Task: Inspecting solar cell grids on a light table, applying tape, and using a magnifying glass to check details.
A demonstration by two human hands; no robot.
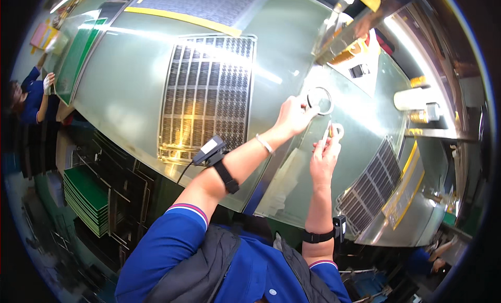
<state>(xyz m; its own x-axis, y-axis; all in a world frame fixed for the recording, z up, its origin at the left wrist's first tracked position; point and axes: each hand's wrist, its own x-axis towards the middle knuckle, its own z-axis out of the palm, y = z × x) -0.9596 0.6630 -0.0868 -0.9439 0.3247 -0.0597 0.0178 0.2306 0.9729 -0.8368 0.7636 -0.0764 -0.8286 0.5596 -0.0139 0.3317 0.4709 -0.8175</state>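
Observation:
My left hand (295, 116) is closed on a round, dark-rimmed magnifying glass (331, 100), pinched at its lower left edge. The table shows through the middle of it. Just below and to the right, my right hand (324, 154) is closed around a slim, pen-like tool (328, 132) whose tip points up toward the glass. A small white ring (338, 129) sits right beside that tool; I cannot tell whether it is held or lies on the table. Left of my left hand, a perforated metal-looking panel (206, 94) with rows of small dark parts lies flat.
A second dark gridded panel (371, 185) lies to the right, beside a yellow-edged sheet (404, 185). Another yellow-edged sheet (193, 10) is at the far side. Bottles (417, 100) stand at right. Green boards (86, 198) are stacked lower left. A co-worker (36, 97) handles a green board.

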